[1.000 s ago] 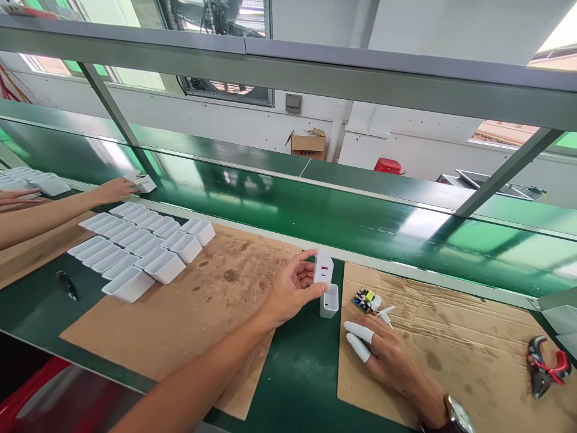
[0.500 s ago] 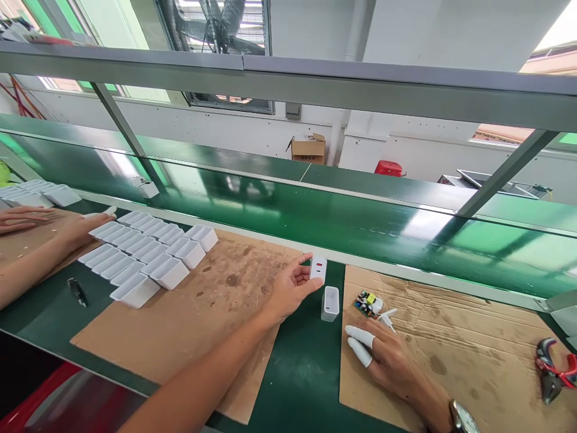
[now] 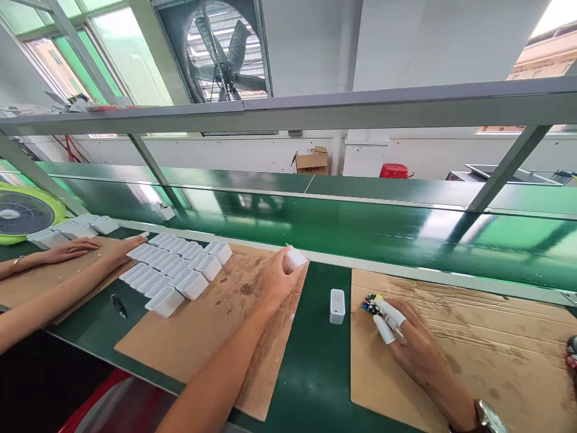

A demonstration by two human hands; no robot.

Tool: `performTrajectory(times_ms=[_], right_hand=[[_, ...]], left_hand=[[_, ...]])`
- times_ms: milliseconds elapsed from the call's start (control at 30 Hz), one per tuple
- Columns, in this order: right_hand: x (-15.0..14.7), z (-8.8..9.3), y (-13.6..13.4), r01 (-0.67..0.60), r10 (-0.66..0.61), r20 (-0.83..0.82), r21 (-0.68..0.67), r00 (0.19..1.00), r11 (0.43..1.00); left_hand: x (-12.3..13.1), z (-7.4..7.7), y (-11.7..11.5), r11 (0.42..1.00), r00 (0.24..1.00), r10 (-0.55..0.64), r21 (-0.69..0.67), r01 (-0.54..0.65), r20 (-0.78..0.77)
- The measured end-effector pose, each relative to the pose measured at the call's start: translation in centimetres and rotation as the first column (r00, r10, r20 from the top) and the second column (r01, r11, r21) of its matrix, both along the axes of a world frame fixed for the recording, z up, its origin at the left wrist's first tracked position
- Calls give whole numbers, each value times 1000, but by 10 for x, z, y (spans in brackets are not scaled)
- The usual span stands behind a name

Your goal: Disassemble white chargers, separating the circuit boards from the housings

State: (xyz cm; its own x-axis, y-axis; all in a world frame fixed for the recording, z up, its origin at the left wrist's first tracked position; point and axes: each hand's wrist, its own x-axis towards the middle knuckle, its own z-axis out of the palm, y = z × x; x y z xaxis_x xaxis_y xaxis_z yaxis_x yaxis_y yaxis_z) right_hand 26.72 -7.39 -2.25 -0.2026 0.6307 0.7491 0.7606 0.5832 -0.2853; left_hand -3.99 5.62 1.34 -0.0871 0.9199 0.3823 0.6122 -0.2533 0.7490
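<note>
My left hand (image 3: pixel 277 279) grips a white charger housing (image 3: pixel 295 258) between fingers and thumb, above the right edge of the left cardboard sheet. The housing is tilted. On the green bench between the two sheets stands an open white charger case (image 3: pixel 337 307), its hollow facing up; neither hand touches it. My right hand (image 3: pixel 417 346), with white finger cots on thumb and index finger, rests over the right cardboard. Its fingertips close on a small circuit board (image 3: pixel 369 304) with a yellow component, partly hidden by the fingers. A pale, thin piece shows between those fingers.
Rows of white cases (image 3: pixel 175 264) lie on the left cardboard sheet (image 3: pixel 211 331), beside a co-worker's arms (image 3: pixel 67 288). A dark small tool (image 3: pixel 118 305) lies near them. The right cardboard sheet (image 3: pixel 496 343) has pliers (image 3: pixel 571 349) at its edge. A metal rail (image 3: pixel 288 114) spans above.
My left hand has moved left with the charger housing and turned it, so its port face no longer shows. My right hand has closed in on the circuit board. The view has tilted upward.
</note>
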Motion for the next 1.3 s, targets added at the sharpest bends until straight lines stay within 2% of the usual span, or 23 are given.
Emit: performTrajectory(times_ms=[67, 167, 367, 533, 567, 633, 667, 733, 800, 833, 900, 1033, 1200, 1300], right_hand=[[3, -5, 3, 73, -73, 12, -17, 997, 997], [8, -14, 6, 167, -165, 47, -61, 985, 984], [17, -36, 12, 253, -238, 124, -126, 963, 959], [23, -46, 13, 256, -235, 160, -122, 959, 959], [23, -46, 13, 256, -233, 172, -127, 957, 958], [23, -45, 13, 261, -232, 181, -153, 956, 953], [23, -44, 13, 260, -230, 173, -173, 958, 950], [22, -41, 13, 243, -217, 133, -235, 967, 941], [21, -38, 13, 223, -209, 81, -301, 975, 927], [21, -36, 13, 220, -213, 57, -325, 975, 920], [19, -33, 12, 220, -226, 21, -338, 974, 915], [11, -19, 8, 150, -168, -44, -280, 985, 948], [-6, 17, 9, 80, -100, -81, -220, 992, 972], [-18, 35, 15, 6, -17, -69, -148, 997, 989]], left_hand=[[-4, -1, 3, 996, 992, -13, 85, 24, -125], [-8, -2, 7, 991, 975, -41, 112, 67, -218], [-9, 1, 6, 994, 970, -71, 60, 87, -233], [-5, 7, -1, 991, 980, -29, 121, 53, -197], [-2, 8, -4, 987, 982, -65, 134, 90, -179], [8, 8, -14, 962, 963, -234, 115, 249, -132], [14, 7, -20, 931, 931, -349, 76, 358, -110], [27, 4, -32, 834, 831, -552, -51, 550, -70], [37, -2, -41, 750, 757, -652, -178, 637, -41], [41, -4, -44, 731, 744, -668, -210, 649, -24], [45, -9, -47, 736, 756, -654, -217, 641, 17], [44, -15, -47, 752, 775, -630, -202, 627, 58], [41, -15, -46, 729, 742, -670, -173, 662, 13], [39, -16, -46, 732, 740, -672, -176, 659, -27]])
